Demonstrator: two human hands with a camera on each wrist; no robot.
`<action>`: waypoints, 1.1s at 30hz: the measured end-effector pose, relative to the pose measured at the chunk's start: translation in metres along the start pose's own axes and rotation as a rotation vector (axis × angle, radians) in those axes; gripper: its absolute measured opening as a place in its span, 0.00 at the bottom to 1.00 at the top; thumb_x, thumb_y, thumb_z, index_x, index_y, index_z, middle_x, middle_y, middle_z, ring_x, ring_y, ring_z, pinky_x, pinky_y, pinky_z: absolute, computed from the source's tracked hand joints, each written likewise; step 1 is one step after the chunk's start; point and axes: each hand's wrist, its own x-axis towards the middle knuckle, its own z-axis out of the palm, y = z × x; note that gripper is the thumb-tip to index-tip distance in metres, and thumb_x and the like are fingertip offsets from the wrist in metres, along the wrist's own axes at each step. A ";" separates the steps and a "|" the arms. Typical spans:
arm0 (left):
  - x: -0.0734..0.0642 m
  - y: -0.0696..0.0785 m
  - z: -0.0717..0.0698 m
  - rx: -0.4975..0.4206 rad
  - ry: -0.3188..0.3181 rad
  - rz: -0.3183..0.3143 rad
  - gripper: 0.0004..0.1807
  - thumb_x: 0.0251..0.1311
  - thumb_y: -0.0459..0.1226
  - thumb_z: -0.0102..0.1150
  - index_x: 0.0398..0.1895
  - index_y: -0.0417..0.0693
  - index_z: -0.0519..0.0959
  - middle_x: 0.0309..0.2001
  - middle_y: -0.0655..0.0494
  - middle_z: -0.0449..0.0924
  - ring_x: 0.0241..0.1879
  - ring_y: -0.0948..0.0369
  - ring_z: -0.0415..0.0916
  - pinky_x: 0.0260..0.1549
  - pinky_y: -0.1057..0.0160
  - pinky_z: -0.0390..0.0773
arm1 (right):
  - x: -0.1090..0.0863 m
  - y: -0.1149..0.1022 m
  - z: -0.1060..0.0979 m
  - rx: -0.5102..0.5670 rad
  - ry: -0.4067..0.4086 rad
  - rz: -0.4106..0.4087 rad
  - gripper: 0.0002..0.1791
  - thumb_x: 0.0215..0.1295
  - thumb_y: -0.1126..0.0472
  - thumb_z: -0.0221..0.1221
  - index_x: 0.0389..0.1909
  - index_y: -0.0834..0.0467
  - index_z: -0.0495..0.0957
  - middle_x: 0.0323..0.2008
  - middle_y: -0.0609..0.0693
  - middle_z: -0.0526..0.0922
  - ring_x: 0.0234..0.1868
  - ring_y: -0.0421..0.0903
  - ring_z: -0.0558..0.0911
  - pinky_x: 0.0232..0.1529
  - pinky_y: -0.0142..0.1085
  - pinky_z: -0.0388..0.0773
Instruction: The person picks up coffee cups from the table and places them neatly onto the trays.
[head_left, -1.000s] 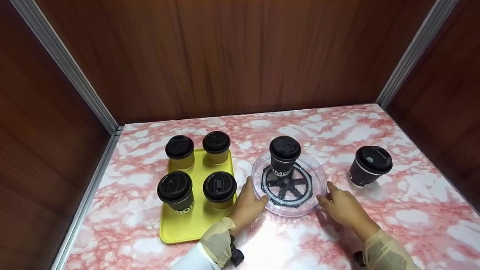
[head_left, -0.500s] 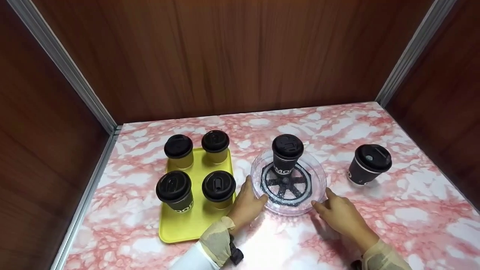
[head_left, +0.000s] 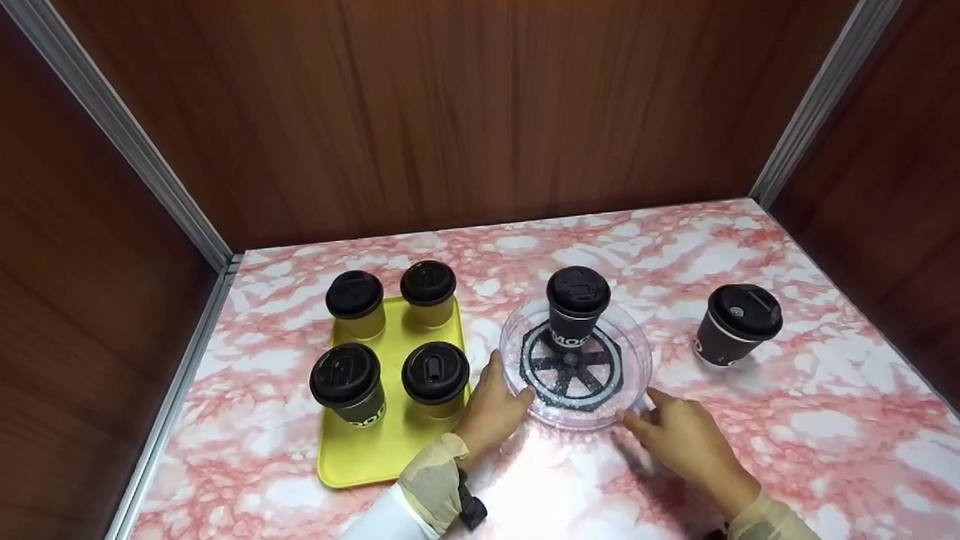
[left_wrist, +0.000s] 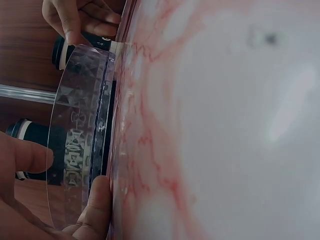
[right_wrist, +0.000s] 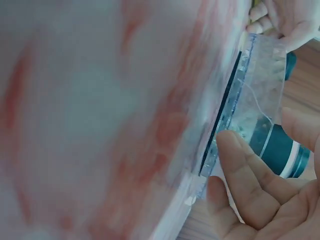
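Observation:
A clear round plastic turntable with a dark spoked pattern in its base sits mid-table. One lidded black paper cup stands upright in it, toward its far side. My left hand grips the left side of the turntable; in the left wrist view the thumb lies at the upper rim and a finger at the base. On the near right side, my right hand holds the same wall, thumb toward the rim and fingers low against the outside.
A yellow tray on the left bears several lidded cups, the nearest being a black cup. Another black cup stands on the marbled table at right. Wood-look walls enclose the back and sides.
The cup in the turntable has shifted slightly right as the turntable rotates a little. My right hand has moved along the rim toward the near side; my left hand stays about where it was.

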 end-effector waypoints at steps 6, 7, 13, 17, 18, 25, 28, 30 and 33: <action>0.000 0.001 0.000 -0.012 -0.009 -0.008 0.47 0.61 0.40 0.59 0.75 0.32 0.44 0.72 0.33 0.51 0.70 0.44 0.53 0.68 0.51 0.52 | 0.022 0.008 -0.024 0.074 -0.093 0.094 0.47 0.68 0.37 0.52 0.72 0.70 0.54 0.33 0.54 0.82 0.25 0.48 0.80 0.26 0.45 0.80; 0.000 0.000 0.001 -0.012 -0.008 -0.004 0.47 0.61 0.40 0.59 0.75 0.31 0.44 0.72 0.33 0.51 0.70 0.44 0.53 0.68 0.51 0.52 | 0.028 0.011 -0.027 0.062 -0.086 0.078 0.47 0.68 0.36 0.52 0.72 0.69 0.54 0.35 0.56 0.83 0.28 0.50 0.81 0.32 0.49 0.80; -0.002 0.000 0.006 -0.009 0.001 0.030 0.45 0.60 0.39 0.59 0.73 0.28 0.47 0.70 0.31 0.55 0.69 0.43 0.55 0.68 0.51 0.54 | 0.059 0.028 -0.036 -0.027 -0.029 -0.056 0.37 0.69 0.43 0.54 0.69 0.65 0.64 0.41 0.61 0.84 0.45 0.62 0.81 0.53 0.61 0.70; -0.002 -0.001 0.007 -0.023 -0.001 0.029 0.46 0.60 0.39 0.59 0.74 0.29 0.46 0.70 0.31 0.54 0.69 0.43 0.55 0.68 0.51 0.54 | 0.069 0.035 -0.031 -0.041 -0.009 -0.098 0.30 0.70 0.50 0.55 0.65 0.66 0.69 0.41 0.61 0.84 0.46 0.63 0.80 0.53 0.60 0.70; -0.002 -0.001 0.006 -0.024 -0.005 0.026 0.46 0.60 0.39 0.59 0.74 0.29 0.46 0.71 0.32 0.54 0.69 0.44 0.54 0.68 0.51 0.53 | 0.070 0.036 -0.030 -0.044 -0.008 -0.100 0.29 0.70 0.51 0.55 0.65 0.66 0.70 0.40 0.61 0.84 0.44 0.61 0.81 0.51 0.59 0.71; -0.001 0.000 0.003 -0.012 -0.003 0.022 0.46 0.61 0.39 0.59 0.74 0.29 0.46 0.71 0.32 0.54 0.69 0.43 0.54 0.68 0.51 0.54 | 0.071 0.038 -0.025 -0.051 -0.020 -0.089 0.28 0.71 0.55 0.53 0.67 0.65 0.67 0.46 0.67 0.81 0.45 0.62 0.79 0.51 0.60 0.70; -0.001 0.000 0.001 -0.015 -0.009 0.010 0.46 0.61 0.39 0.58 0.74 0.30 0.45 0.71 0.32 0.52 0.70 0.44 0.53 0.68 0.51 0.52 | 0.072 0.036 -0.023 -0.055 -0.009 -0.101 0.27 0.71 0.56 0.52 0.67 0.65 0.67 0.50 0.70 0.79 0.49 0.65 0.77 0.52 0.61 0.69; 0.000 0.000 0.000 -0.011 -0.013 0.001 0.46 0.61 0.40 0.58 0.75 0.31 0.44 0.72 0.33 0.52 0.70 0.44 0.52 0.69 0.52 0.52 | 0.073 0.035 -0.022 -0.054 -0.004 -0.108 0.27 0.71 0.57 0.52 0.67 0.66 0.67 0.49 0.70 0.79 0.47 0.64 0.78 0.52 0.61 0.70; 0.000 0.000 -0.001 -0.008 -0.002 0.009 0.46 0.61 0.39 0.59 0.74 0.30 0.45 0.71 0.32 0.53 0.69 0.43 0.54 0.68 0.51 0.53 | 0.075 0.034 -0.022 -0.051 -0.006 -0.110 0.27 0.71 0.58 0.52 0.67 0.66 0.67 0.46 0.68 0.81 0.44 0.61 0.78 0.50 0.59 0.71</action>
